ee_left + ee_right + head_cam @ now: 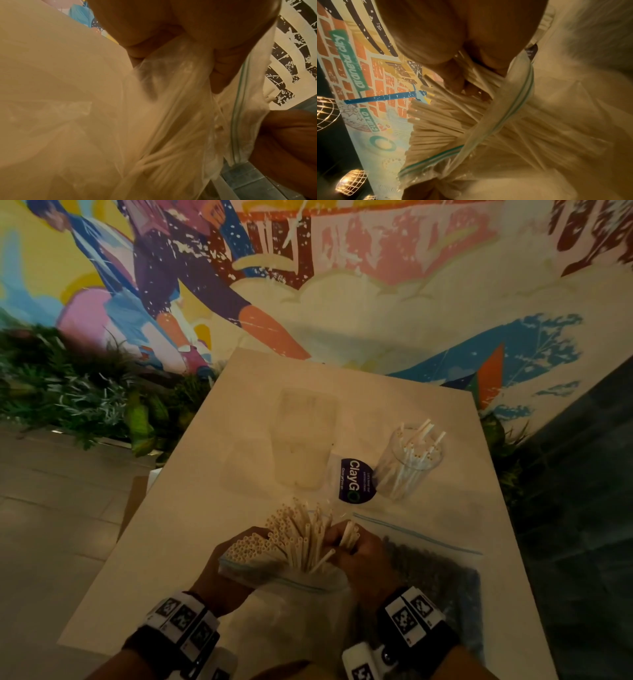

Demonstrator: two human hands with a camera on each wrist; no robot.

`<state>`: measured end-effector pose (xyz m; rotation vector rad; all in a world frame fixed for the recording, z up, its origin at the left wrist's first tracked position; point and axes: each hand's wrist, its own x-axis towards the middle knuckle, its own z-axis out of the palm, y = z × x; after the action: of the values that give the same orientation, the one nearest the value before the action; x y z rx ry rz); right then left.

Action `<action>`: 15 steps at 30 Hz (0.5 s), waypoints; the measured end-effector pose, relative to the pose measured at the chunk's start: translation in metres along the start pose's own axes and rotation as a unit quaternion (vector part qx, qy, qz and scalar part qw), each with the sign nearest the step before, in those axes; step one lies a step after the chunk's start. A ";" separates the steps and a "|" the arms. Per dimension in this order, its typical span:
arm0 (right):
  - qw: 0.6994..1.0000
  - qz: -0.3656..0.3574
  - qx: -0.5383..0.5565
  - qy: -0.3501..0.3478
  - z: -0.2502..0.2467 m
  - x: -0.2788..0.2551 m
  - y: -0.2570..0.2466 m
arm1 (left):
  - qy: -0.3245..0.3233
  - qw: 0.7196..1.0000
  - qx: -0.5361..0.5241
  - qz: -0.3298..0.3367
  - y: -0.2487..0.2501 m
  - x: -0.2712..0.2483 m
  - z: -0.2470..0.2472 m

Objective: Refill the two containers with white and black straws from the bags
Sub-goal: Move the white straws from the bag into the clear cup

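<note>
A clear zip bag [274, 577] of white straws [294, 532] stands near the table's front edge, its straw ends fanned out of the mouth. My left hand [226, 573] grips the bag's left side [171, 83]. My right hand [356, 546] pinches a few white straws [349, 534] pulled from the bunch [440, 121]. A clear glass [411, 463] with some white straws stands at the right. A second clear container [305, 440] stands behind, and looks to hold no straws. A zip bag of black straws [431, 570] lies at the right.
A dark round ClayGo sticker [356, 481] lies between the two containers. The white table [178, 508] ends against a painted wall, with green plants [75, 392] at the left and floor tiles below.
</note>
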<state>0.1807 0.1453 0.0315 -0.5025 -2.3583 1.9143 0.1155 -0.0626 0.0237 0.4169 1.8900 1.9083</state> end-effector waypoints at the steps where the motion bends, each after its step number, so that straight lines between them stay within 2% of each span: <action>1: 1.000 0.006 0.014 0.000 0.001 0.001 -0.002 | -0.003 1.000 -0.013 0.000 0.003 -0.001 0.002; 4: 0.999 0.001 0.045 0.010 0.004 0.001 -0.010 | 0.000 1.000 -0.021 -0.005 -0.001 -0.001 0.002; 7: 0.999 -0.006 0.045 0.019 0.007 0.000 -0.015 | 0.005 0.999 -0.009 -0.036 -0.012 -0.001 -0.004; 11: 0.996 -0.016 0.048 0.074 0.009 0.001 -0.022 | 0.008 0.999 -0.015 -0.038 -0.017 -0.003 -0.006; 15: 0.971 0.032 0.205 0.117 0.004 0.004 -0.040 | -0.007 0.999 -0.012 -0.047 -0.015 -0.003 -0.002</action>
<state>0.1672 0.1356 0.0683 -0.7217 -1.7606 2.1532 0.1188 -0.0657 0.0087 0.3279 1.8439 1.8604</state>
